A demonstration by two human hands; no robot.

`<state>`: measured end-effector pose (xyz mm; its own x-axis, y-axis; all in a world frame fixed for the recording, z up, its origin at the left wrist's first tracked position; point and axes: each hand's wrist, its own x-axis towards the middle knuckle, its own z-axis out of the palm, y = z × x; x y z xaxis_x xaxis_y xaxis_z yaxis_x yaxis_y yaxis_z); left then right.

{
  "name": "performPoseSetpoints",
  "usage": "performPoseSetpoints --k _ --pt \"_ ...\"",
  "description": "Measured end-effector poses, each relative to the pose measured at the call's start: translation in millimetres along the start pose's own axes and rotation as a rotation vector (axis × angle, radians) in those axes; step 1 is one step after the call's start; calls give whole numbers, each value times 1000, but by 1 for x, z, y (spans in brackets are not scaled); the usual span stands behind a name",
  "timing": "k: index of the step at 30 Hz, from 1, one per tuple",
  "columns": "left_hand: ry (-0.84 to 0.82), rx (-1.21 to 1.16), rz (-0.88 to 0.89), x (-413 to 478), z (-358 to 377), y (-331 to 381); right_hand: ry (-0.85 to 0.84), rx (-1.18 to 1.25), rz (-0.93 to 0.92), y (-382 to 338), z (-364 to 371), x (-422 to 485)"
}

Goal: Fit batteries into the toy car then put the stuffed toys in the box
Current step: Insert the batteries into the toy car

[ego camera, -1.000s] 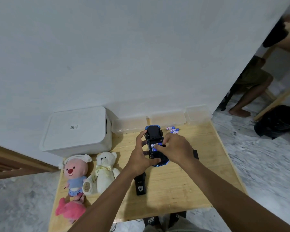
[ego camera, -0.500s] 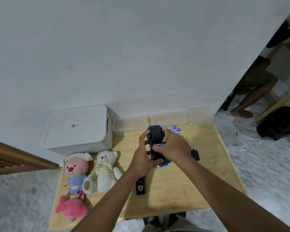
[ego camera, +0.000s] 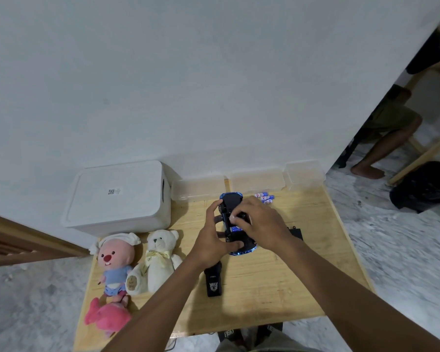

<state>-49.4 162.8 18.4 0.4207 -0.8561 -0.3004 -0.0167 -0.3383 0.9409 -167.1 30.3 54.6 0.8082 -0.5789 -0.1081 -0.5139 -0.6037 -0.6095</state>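
Working near to far across the wooden table (ego camera: 277, 288). Nearest, at the front left corner, a pink plush (ego camera: 107, 316) lies on its side. Just behind it sit a pink-faced doll in a blue top (ego camera: 114, 260) and a white teddy bear (ego camera: 160, 257), side by side and touching. All three stuffed toys are where they were a second ago.

A black remote (ego camera: 214, 280) lies flat at centre, partly under the left forearm.

Mid-table: the toy car (ego camera: 233, 222) lies upside down, black underside up, blue body rim showing at both ends. Left hand (ego camera: 214, 240) cups the car's left side, thumb curled under the near end, fingers (ego camera: 215, 207) arched up to the far wheel. Right hand (ego camera: 262, 224) covers the car's right side from above; its thumb and forefinger are pressed together onto something at the open battery bay, where a blue-labelled cell shows. What exactly is pinched I cannot tell. Compared with a second ago, the right hand's fingertips sit further up the car toward its far end, and both hands have shifted slightly away from the body; the car itself has barely moved.

A small black piece (ego camera: 296, 233) lies to the right of the right wrist, more exposed than before.

Beyond the car, spare batteries (ego camera: 266, 198) lie loose in a cluster, unchanged.

Far edge: a white lidded box (ego camera: 117, 196) at left, lid on, and three clear containers (ego camera: 257, 180) in a row against the wall.
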Motion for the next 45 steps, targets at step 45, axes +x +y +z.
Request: performPoseSetpoints --k 45 --pt "77 35 35 -5 9 -4 82 457 494 3 8 -11"
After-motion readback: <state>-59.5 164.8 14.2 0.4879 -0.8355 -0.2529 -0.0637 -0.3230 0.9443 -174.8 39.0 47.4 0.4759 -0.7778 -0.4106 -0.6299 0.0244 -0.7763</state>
